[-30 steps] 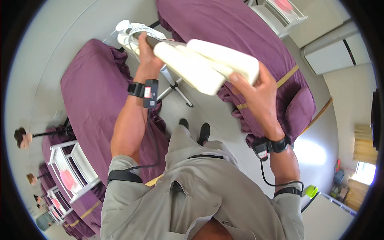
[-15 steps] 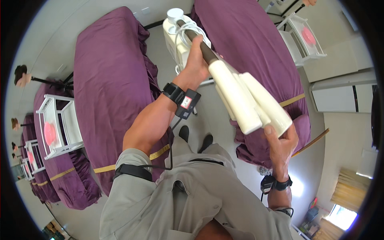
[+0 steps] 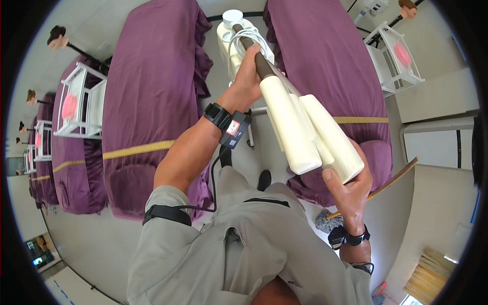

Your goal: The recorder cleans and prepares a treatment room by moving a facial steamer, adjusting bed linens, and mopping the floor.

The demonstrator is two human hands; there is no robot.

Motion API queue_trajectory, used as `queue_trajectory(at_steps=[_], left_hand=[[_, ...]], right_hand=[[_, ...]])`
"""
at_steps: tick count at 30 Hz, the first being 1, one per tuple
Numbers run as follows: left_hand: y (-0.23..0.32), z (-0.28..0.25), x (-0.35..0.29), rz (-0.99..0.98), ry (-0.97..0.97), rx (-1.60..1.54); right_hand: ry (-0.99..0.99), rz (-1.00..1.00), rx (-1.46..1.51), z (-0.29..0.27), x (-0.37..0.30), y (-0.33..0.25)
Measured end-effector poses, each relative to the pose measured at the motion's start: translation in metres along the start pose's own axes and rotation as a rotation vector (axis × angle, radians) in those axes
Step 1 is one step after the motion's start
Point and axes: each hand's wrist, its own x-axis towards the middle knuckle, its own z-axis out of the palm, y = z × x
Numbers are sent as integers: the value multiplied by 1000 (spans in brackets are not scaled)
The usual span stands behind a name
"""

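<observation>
Grey cloth (image 3: 239, 244) of the person's shirt fills the bottom centre of the frame. On the left wrist, a black box (image 3: 240, 137) bears a small white-and-red label (image 3: 233, 127), its print too small to read. At the centre, cream panels (image 3: 305, 129) lie obliquely on a dark shaft (image 3: 263, 67), their visible faces unmarked. The left hand (image 3: 248, 81) is closed around the shaft, its far-side fingers hidden; the right hand (image 3: 352, 188), well apart from it, clasps the panels' lower end, fingers partly concealed behind. At upper centre, a coiled white cable (image 3: 252, 34) partly masks a whitish unit (image 3: 224, 53). Purple-covered beds (image 3: 152, 91) flank both sides, cut off above. White trolleys (image 3: 77, 84) at left grow indistinct toward the rim.
</observation>
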Motion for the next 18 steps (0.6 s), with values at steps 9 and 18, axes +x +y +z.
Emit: queue_trajectory(at_steps=[9, 18], left_hand=[[-87, 16, -91, 34, 57, -17], [-142, 18, -157, 8, -28, -63]], right_hand=[[-77, -3, -68, -55, -108, 29], [-151, 167, -58, -83, -198, 41]])
